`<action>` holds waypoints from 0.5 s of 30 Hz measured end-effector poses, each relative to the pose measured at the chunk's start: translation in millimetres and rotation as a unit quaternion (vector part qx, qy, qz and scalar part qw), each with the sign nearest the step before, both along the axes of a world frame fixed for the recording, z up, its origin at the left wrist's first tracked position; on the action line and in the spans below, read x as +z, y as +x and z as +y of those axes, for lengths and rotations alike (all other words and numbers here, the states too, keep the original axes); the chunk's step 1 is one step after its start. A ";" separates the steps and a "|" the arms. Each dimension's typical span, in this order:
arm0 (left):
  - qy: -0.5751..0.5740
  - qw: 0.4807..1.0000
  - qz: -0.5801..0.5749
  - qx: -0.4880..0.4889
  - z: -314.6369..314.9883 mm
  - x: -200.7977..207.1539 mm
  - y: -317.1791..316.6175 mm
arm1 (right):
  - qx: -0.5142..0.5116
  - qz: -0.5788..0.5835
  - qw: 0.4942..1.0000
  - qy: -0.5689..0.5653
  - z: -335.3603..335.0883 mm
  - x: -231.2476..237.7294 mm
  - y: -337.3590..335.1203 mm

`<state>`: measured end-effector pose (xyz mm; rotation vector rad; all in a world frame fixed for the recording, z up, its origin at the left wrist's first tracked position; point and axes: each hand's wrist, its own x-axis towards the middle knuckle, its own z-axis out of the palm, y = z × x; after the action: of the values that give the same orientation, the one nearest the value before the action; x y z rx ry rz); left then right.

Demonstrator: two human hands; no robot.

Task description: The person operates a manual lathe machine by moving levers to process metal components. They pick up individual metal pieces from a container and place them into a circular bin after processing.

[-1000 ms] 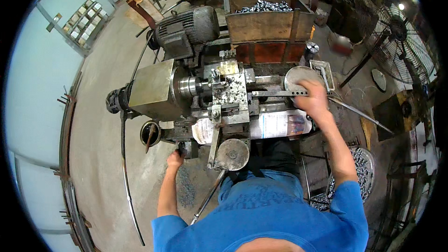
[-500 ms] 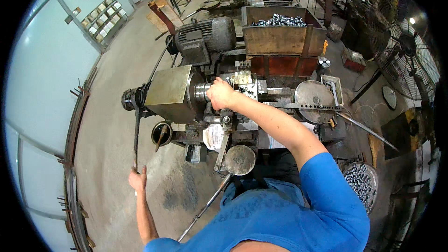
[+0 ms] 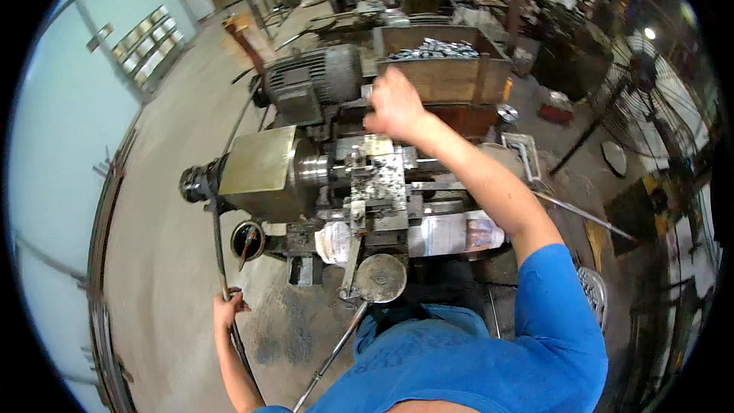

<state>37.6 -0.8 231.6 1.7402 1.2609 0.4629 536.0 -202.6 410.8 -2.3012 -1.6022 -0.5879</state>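
Note:
My left hand (image 3: 228,310) is low at the left, its fingers closed around a long dark lever rod (image 3: 219,248). That rod runs down from the left end of a lathe-like machine with a boxy metal headstock (image 3: 257,160). My right hand (image 3: 396,105) is raised over the back of the machine, in front of a box (image 3: 440,80) heaped with small shiny metal parts (image 3: 440,49). Its fingers are curled and blurred; a small bright spot shows beside them, but what they hold is unclear. Below that hand lie the spindle (image 3: 312,170) and the chip-covered slide (image 3: 378,183).
An electric motor (image 3: 313,82) stands behind the headstock. A round disc (image 3: 381,278) and a slanting metal bar (image 3: 330,358) are near my body. A dark pot (image 3: 248,240) hangs at the front left. To the right are a caged fan (image 3: 642,84) and a basket of parts (image 3: 595,294).
My right hand has gone from the spindle up and back toward the box. My left hand is still at the lever, which has shifted. The whole view has tilted slightly.

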 end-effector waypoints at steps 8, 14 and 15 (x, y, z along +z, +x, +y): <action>-0.046 0.995 -0.054 0.074 22.5 -39.6 -41.6 | 0.105 0.048 0.944 0.309 -75.8 -45.9 -20.2; -0.064 0.996 -0.048 0.042 4.7 -11.6 -14.5 | -0.185 0.341 0.896 0.217 -283.7 -204.3 -54.3; -0.071 0.995 -0.046 0.045 4.9 -12.6 -13.3 | -0.295 0.308 0.889 0.164 -326.8 -235.6 -59.2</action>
<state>24.3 4.1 219.0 1.5317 1.2787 0.4896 476.8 -529.4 175.2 -2.3443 -0.4682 -0.1723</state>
